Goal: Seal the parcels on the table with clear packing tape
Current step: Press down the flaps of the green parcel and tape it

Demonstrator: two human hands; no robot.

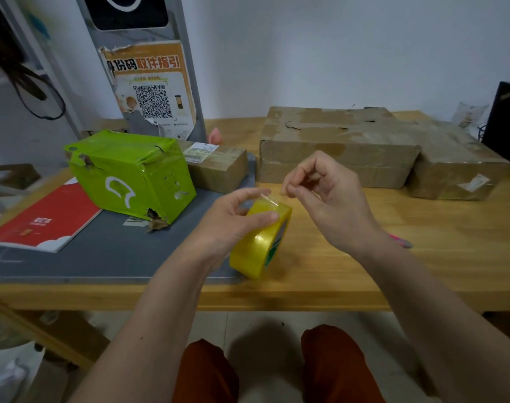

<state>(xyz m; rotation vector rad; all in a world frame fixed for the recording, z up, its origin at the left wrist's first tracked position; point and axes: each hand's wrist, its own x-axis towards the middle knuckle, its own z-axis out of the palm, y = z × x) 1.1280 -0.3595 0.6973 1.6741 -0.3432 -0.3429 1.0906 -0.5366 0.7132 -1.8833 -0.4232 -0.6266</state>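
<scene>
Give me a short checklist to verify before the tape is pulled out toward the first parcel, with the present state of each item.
1. Left hand holds the tape roll with a firm grip: ok.
2. Right hand pinches the free tape end: ok.
3. Tape end lifted off the roll: ok, only a short piece.
4. Green parcel near the left hand: ok.
5. Large brown parcel lies flat behind the hands: ok.
6. Tape strip free of creases: cannot tell.

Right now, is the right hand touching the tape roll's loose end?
Touching. The head view shows the right hand pinching the peeled clear end just above the tape roll, which the left hand grips.
</scene>
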